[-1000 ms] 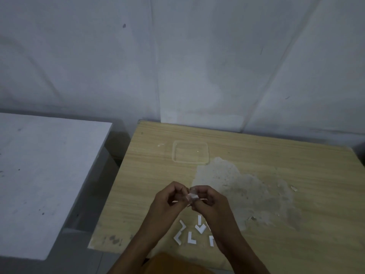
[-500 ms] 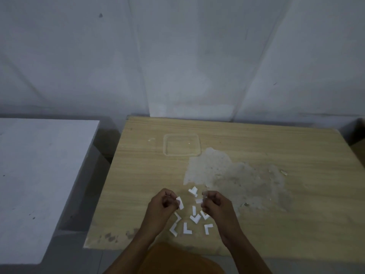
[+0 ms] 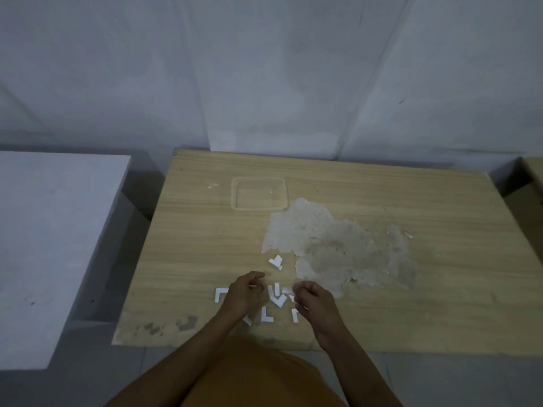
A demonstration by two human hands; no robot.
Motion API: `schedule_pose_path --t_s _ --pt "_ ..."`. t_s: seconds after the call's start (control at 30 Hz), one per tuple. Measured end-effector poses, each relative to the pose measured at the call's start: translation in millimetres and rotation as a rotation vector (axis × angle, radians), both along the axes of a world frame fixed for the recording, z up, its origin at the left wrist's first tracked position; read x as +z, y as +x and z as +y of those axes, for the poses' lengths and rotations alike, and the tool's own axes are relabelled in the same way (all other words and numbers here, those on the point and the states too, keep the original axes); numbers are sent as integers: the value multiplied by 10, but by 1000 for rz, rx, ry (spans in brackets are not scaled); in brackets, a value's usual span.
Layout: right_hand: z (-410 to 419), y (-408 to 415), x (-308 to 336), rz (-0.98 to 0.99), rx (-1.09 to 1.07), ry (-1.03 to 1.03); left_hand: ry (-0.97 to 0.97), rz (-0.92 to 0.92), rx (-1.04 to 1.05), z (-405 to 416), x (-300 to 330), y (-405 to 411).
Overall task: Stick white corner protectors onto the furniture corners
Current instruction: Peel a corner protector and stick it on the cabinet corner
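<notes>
Small white L-shaped corner protectors (image 3: 276, 301) lie scattered on the wooden table (image 3: 440, 289) near its front edge, between and around the two hands. One protector (image 3: 221, 294) lies just left of the left hand, flat and apart from the rest. Another (image 3: 276, 262) sits a little farther back on the table than the cluster, at the edge of a patch of peeled veneer (image 3: 338, 248). Two more (image 3: 266, 315) (image 3: 295, 315) lie nearer the front edge than the cluster.

The left hand (image 3: 242, 295) hovers low over the table with its fingers curled inward; a thin pale sliver shows at its fingertips, too small to tell what it is. The right hand (image 3: 313, 301) is likewise curled, its thumb and forefinger pinching a small white scrap (image 3: 289, 290) just right of the cluster.

Toward the far edge of the table lies a clear square lid (image 3: 259, 193). Left of the table stands a white surface (image 3: 53, 245), and behind both a pale wall (image 3: 264, 69).
</notes>
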State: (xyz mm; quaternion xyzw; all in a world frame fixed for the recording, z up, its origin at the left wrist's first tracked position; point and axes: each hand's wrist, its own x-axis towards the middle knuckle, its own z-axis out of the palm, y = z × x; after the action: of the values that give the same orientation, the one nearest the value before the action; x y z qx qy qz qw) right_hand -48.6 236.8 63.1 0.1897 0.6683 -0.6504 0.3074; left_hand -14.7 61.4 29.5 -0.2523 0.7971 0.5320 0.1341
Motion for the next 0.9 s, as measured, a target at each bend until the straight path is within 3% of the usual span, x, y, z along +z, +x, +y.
schedule_pose_path --t_s 0.13,0.2,0.47,0.63,0.9 --pt "-59 17 190 52 -35 -72 281 73 30 56 323 123" --pt "-122 41 330 83 -33 -134 328 138 26 86 496 185" --pt "-381 123 745 307 218 -56 290 308 175 76 910 254" --pt "-409 115 833 486 377 96 83 337 173 29 955 265" --pt "-406 74 842 638 350 150 108 419 186 70 1130 266"
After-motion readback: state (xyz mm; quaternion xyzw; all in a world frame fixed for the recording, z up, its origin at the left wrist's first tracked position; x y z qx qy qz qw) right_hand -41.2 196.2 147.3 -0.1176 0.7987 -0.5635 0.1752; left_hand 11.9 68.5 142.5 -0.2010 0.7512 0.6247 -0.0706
